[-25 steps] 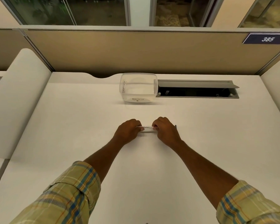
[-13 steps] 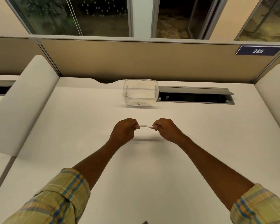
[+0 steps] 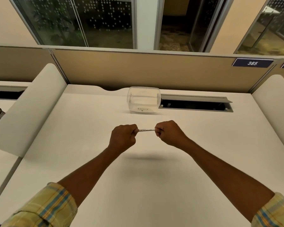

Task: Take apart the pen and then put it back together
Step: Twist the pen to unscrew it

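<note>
The hands are lifting clear of the desk point(image 3: 88, 145), where a second ago they were lying low on it. More of the pen point(image 3: 146, 130) is showing between them. The left hand point(image 3: 123, 139) and right hand point(image 3: 169, 134) are each curling tight, fingers clamping one end, holding the pen level in the air, nearer than the plastic tub point(image 3: 143, 99).

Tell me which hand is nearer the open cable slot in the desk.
Right. The right hand grips the pen at its right end, in front of the left end of the cable slot. The left hand grips the pen's other end, farther left of the slot.
</note>
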